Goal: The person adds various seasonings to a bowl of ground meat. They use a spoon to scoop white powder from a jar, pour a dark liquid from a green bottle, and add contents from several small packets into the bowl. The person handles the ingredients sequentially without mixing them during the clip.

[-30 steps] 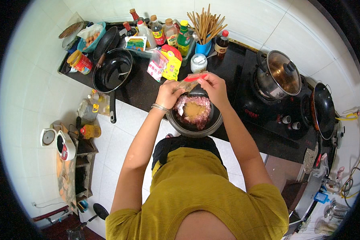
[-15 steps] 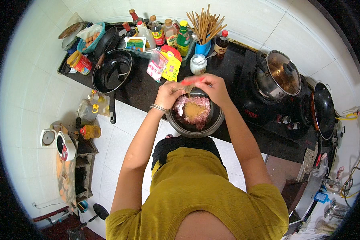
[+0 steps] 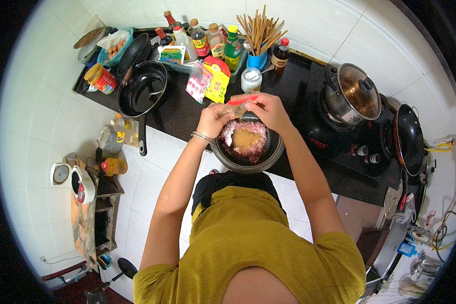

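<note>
A dark bowl (image 3: 268, 157) of pink minced meat (image 3: 257, 130) sits at the front edge of the black counter, with a tan powder heap (image 3: 245, 138) on the meat. Above the bowl, my left hand (image 3: 213, 118) and my right hand (image 3: 267, 109) both grip a small clear packet with a red top (image 3: 242, 101), tipped over the meat. A bracelet circles my left wrist.
A black frying pan (image 3: 141, 93) lies left on the black counter (image 3: 294, 86). Sauce bottles (image 3: 207, 38), seasoning packets (image 3: 217, 78), a white jar (image 3: 251, 79) and a blue cup of chopsticks (image 3: 258, 35) stand behind. A lidded steel pot (image 3: 353, 93) and a black wok (image 3: 409, 139) sit on the stove, right.
The tan heap on the meat has grown slightly. Both hands stay over the bowl with the packet, shifted only a little.
</note>
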The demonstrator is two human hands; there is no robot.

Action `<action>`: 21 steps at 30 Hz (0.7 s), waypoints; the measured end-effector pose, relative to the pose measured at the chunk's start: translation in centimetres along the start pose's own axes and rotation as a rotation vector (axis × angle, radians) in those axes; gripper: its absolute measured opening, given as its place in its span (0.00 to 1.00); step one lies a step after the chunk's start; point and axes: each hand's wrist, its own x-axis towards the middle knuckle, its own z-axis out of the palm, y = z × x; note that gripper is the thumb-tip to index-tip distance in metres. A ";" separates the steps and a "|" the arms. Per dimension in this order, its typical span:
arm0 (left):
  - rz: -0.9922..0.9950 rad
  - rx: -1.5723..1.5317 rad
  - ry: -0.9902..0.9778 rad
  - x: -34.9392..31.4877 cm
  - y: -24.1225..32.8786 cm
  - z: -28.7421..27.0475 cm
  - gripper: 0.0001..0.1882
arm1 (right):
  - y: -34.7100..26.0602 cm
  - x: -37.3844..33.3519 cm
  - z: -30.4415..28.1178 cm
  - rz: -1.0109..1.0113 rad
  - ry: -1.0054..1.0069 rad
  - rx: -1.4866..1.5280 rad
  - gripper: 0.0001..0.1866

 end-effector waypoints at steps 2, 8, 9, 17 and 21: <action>0.021 0.055 0.022 0.0 0.2 -0.1 0.09 | -0.2 0.0 0.0 -0.031 0.007 -0.133 0.09; 0.020 0.178 0.031 0.1 1.8 -0.6 0.08 | 2.0 -0.1 0.2 -0.011 -0.009 -0.193 0.09; 0.020 0.178 0.034 0.1 1.6 -0.6 0.08 | 1.8 0.0 0.4 -0.045 0.019 -0.189 0.09; 0.001 0.129 0.010 0.0 1.8 -0.7 0.10 | -3.0 0.1 0.0 0.085 -0.051 -0.030 0.09; -0.085 -0.142 -0.019 -0.6 1.8 -0.4 0.10 | -1.2 -0.3 -0.3 0.049 0.052 -0.127 0.08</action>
